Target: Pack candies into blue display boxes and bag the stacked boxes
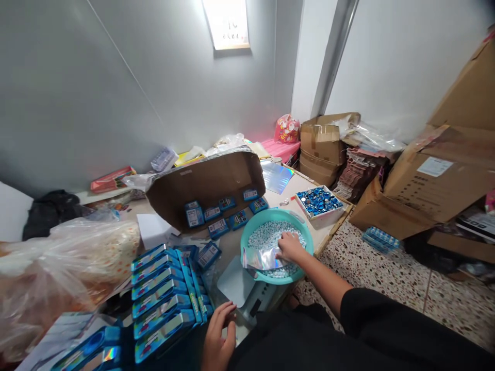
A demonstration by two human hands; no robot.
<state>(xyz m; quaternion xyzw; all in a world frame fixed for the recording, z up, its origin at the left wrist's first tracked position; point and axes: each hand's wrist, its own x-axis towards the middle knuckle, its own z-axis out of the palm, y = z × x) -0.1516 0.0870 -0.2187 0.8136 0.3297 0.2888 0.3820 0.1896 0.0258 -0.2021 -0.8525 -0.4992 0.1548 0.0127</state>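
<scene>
My right hand (290,246) reaches into a teal bowl (253,232) of small white tablets (266,234) and grips a shiny foil pouch (263,257) held at the bowl's near rim. The bowl sits partly over a small grey scale (242,291). My left hand (217,337) rests near the table's front edge, fingers loosely curled, touching the scale's front corner and beside rows of blue packets (162,293). It holds nothing that I can see.
An open brown box (204,185) with blue packets lies tipped behind the bowl. A white tray of blue caps (319,202) sits at the table's right corner. A filled plastic bag (58,268) lies left. Cardboard boxes (433,180) stand on the speckled floor at right.
</scene>
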